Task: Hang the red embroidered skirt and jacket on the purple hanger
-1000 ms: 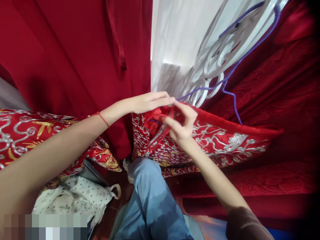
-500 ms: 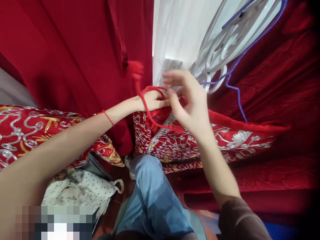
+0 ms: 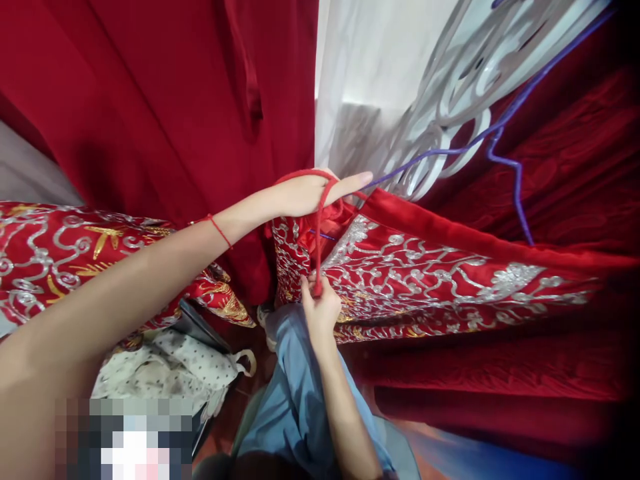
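A: Red cord (image 3: 318, 247), where is it, who's got it?

B: Near end is pinched in the right hand (image 3: 320, 310), fingers closed on it. From there it runs straight up, taut, to the left hand (image 3: 305, 193), which sits above and a bit beyond the right one.

A: Left hand gripping?

B: No, flat and open, fingers stretched out together, pointing right. Cord loops over the back of it and comes down on the near side.

A: Under the right hand?

B: Blue jeans (image 3: 295, 393), the person's own leg, directly below the wrist. Left of that, beneath the left forearm, a white dotted bag (image 3: 170, 367).

A: Anything on the wrists?

B: Thin red bracelet (image 3: 219, 229) on the left wrist. Right wrist bare.

A: Behind the hands?

B: Red embroidered garment (image 3: 425, 267) with silver scrollwork. Right hand lies against its lower part, left hand rests at its top edge, and the cloth stretches off to the right of both. Second embroidered piece (image 3: 60, 247), silver and gold, lies under the left forearm, well left of the hands.

A: Farther out?

B: Purple hanger (image 3: 450, 152), thin wire, starts just past the left fingertips and climbs up to the right. Beyond the left hand hangs a dark red drape (image 3: 150, 100), up and left; white cloth (image 3: 370, 67) up and right. Can't tell whether the cord is fixed to the garment.
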The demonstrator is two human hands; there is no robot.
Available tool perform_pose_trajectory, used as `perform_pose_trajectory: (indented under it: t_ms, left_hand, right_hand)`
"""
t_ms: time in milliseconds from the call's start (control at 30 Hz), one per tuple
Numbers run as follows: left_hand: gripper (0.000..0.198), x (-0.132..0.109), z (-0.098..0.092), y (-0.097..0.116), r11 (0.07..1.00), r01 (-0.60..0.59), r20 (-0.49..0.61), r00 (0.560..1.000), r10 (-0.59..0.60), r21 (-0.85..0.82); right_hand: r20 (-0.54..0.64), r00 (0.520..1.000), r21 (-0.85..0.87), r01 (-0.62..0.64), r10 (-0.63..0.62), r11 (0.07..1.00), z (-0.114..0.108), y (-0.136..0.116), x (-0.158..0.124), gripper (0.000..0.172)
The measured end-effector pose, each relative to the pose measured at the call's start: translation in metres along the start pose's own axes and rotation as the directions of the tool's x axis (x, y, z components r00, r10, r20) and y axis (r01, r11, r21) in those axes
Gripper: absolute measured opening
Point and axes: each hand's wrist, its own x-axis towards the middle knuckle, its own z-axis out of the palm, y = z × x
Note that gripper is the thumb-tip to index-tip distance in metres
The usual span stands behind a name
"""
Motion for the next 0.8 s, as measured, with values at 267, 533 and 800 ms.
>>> perform_pose_trajectory:
  t_ms: [267, 533, 800]
  left_hand:
    - [0.068, 0.000, 0.003, 0.003, 1.000, 0.021, -0.025, 0.999, -0.020, 0.022]
    - [0.069, 0.000, 0.002, 0.000, 0.998, 0.058, -0.029, 0.998, -0.057, 0.028]
    - [0.063, 0.003, 0.006, -0.006, 0.997, -0.033, -0.121, 0.992, 0.041, 0.064]
  right_hand:
    - [-0.096, 0.987, -0.077, -0.136, 0.129, 0.988, 0.008, -0.008, 0.009, 0.032]
    - [-0.122, 0.958, 0.225, -0.226, 0.258, 0.948, 0.019, -0.017, 0.014, 0.028]
    - [0.029, 0.966, 0.309, -0.254, 0.258, 0.916, 0.006, -0.021, 0.018, 0.023]
